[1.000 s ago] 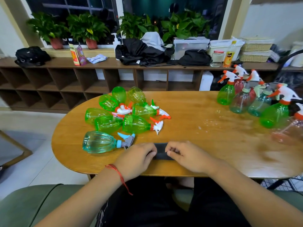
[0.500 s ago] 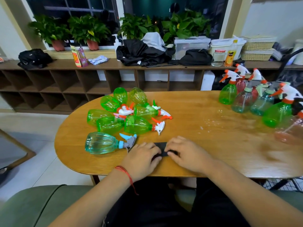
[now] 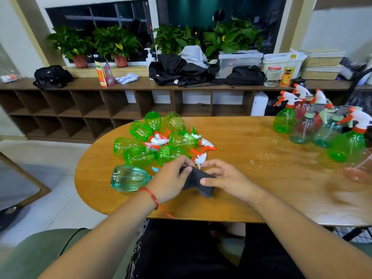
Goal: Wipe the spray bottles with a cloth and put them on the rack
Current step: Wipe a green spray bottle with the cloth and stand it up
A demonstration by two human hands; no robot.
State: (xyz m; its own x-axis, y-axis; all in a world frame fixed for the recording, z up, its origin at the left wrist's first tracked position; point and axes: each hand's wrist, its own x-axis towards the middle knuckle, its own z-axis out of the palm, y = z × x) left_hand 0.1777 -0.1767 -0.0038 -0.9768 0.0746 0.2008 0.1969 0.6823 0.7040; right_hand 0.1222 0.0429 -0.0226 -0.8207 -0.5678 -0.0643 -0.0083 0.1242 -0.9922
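A dark grey cloth (image 3: 198, 181) is lifted off the wooden table (image 3: 251, 178) between both hands. My left hand (image 3: 171, 181) pinches its left end and my right hand (image 3: 223, 178) grips its right end. Just beyond the hands lies a pile of several green spray bottles (image 3: 153, 141) on their sides. A teal bottle (image 3: 129, 178) lies at my left hand's side, its trigger hidden behind the hand. Several upright spray bottles (image 3: 322, 125) stand together at the table's right end.
A long wooden rack of open cubbies (image 3: 84, 109) runs along the wall behind the table. Its top carries bags, black clothing (image 3: 181, 71), plastic boxes, a jar and potted plants. Water drops (image 3: 259, 158) dot the table. A green seat edge is at lower left.
Both hands have raised the cloth from flat on the table edge and moved it forward, toward the lying bottles. The cloth now hangs bunched between them.
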